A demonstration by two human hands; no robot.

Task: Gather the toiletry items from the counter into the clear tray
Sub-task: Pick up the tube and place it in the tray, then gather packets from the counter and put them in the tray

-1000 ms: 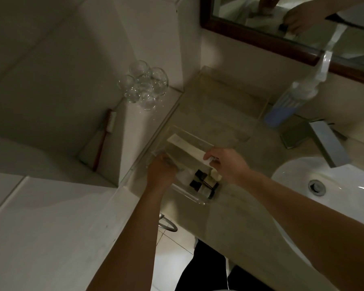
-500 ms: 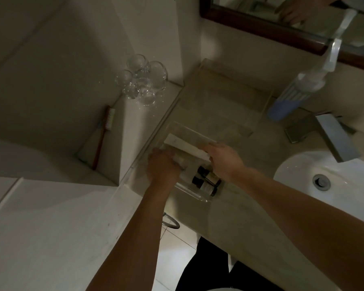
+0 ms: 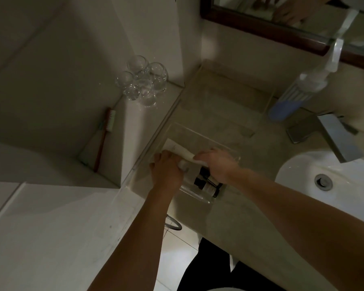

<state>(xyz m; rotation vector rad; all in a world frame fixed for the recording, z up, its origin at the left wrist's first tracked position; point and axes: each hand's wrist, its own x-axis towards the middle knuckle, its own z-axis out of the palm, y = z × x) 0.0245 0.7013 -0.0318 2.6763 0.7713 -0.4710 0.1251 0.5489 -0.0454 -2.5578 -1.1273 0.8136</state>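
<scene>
A clear tray (image 3: 194, 133) sits on the beige counter by the left ledge. Inside it lies a long white box (image 3: 177, 148), and near its front end are small dark-capped bottles (image 3: 206, 185). My left hand (image 3: 166, 171) rests over the tray's left side, its fingers curled around a small white item (image 3: 183, 164) beside the box. My right hand (image 3: 216, 164) reaches in from the right, fingertips pressing on the white box's near end and covering part of the bottles.
A second clear tray (image 3: 267, 101) stands further back. A blue pump bottle (image 3: 290, 99) and a steel faucet (image 3: 334, 135) are at the right, above the white sink (image 3: 303, 171). Several glasses (image 3: 143, 82) stand on the left ledge, a toothbrush (image 3: 105, 131) beside it.
Both hands have shifted slightly toward the tray's back, over the white box. The view has tilted a little; the bottles stay where they were.
</scene>
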